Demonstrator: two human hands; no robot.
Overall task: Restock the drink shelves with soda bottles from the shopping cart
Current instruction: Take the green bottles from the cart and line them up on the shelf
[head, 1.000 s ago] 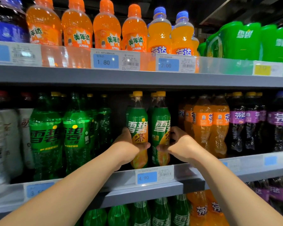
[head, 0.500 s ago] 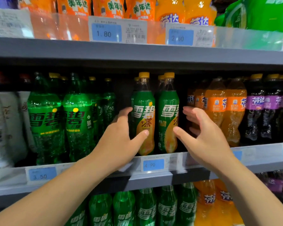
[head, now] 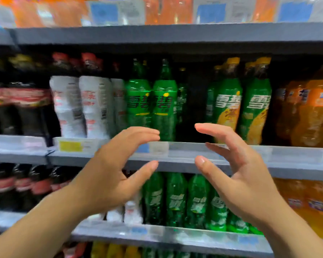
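Green-and-orange labelled soda bottles (head: 229, 101) with yellow caps stand upright, two side by side, toward the right end of the middle shelf (head: 185, 155), right at its front edge. Both hands hover in front of that edge, clear of the bottles. The left hand (head: 108, 175) and right hand (head: 244, 179) are loosely spread and hold nothing. Plain green Sprite bottles (head: 164, 101) sit just behind the left fingers, white-labelled bottles (head: 95, 105) further left. Everything's kinda blurry tbh.
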